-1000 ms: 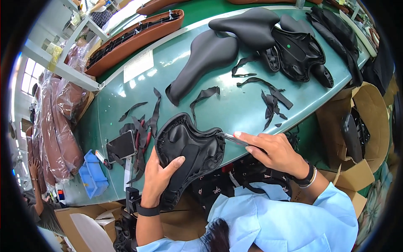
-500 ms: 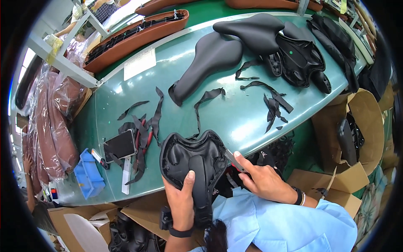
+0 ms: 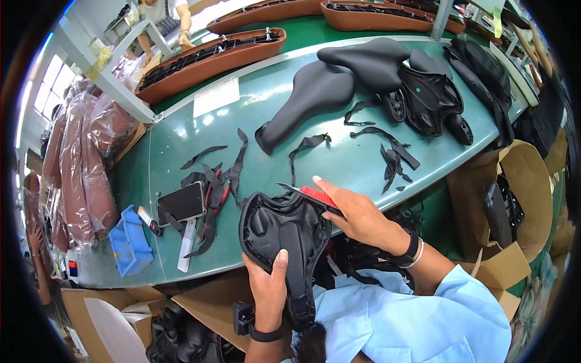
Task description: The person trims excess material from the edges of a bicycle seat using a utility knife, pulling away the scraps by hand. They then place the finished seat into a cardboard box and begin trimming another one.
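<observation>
My left hand grips a black bicycle saddle around its narrower part, thumb on top. The saddle's hollow underside faces up, its wide end toward the table. Just above that wide end, my right hand is closed on a red-handled utility knife, its blade pointing left; whether the blade touches the rim I cannot tell. Beyond lies a curled black trim strip. To the left, more strips lie around a phone and a red-handled tool, partly covered.
Black saddles lie on the green table, one upside down. A blue bin and another cutter are at left. Cartons stand right and below. Brown padded pieces line the far side, near a co-worker's hand.
My right hand has moved up and left, carrying the knife from the saddle's right edge to above its wide end. My left hand keeps its grip. The whole view has shifted slightly.
</observation>
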`<state>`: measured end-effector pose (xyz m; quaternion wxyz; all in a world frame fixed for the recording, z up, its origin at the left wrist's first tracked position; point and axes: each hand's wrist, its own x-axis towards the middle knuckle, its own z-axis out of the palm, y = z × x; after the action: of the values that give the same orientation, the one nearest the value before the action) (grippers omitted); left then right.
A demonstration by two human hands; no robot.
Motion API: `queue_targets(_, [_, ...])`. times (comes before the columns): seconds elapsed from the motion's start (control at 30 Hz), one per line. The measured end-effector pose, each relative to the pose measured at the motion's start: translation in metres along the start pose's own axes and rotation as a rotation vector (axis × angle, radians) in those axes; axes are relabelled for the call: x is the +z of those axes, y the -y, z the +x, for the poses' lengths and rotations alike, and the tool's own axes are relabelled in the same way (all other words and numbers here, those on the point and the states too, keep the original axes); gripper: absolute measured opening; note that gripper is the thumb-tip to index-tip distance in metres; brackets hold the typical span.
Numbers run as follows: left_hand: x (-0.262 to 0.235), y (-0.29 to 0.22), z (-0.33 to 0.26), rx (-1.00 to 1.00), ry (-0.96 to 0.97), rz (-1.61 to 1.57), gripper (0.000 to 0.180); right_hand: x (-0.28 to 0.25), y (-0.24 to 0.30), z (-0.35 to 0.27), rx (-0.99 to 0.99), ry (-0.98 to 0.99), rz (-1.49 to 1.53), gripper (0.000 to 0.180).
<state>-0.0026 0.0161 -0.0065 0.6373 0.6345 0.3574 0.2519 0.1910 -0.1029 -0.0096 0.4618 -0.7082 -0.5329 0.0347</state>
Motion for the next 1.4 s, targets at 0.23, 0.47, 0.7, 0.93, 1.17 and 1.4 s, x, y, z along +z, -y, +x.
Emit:
queue_targets(0.23, [-0.004, 0.004, 0.012, 0.022, 0.023, -0.011, 0.062, -0.008, 0.017, 0.009, 0.201, 0.328, 0.211, 0.057])
queue_targets(0.47, [0.016, 0.005, 0.018, 0.069, -0.149, -0.387, 0.06, -0.011, 0.047, 0.011, 0.508, 0.224, 0.323, 0.045])
queue_targets(0.7, [-0.013, -0.045, 0.01, -0.104, 0.555, 0.108, 0.065, -0.004, 0.002, 0.009, 0.305, 0.075, 0.069, 0.049])
queue_targets(0.93, [-0.022, -0.119, -0.048, 0.684, 0.749, -1.058, 0.067, 0.007, 0.008, 0.005, 0.342, 0.061, 0.094, 0.049])
queue_targets(1.17, [0.01, -0.145, -0.076, 0.846, 0.44, -1.118, 0.056, 0.008, 0.011, 0.006, 0.376, 0.047, 0.096, 0.048])
queue_targets(1.4, [-0.033, -0.133, -0.077, 0.722, 0.349, -1.034, 0.059, 0.01, 0.012, 0.003, 0.408, 0.049, 0.15, 0.045])
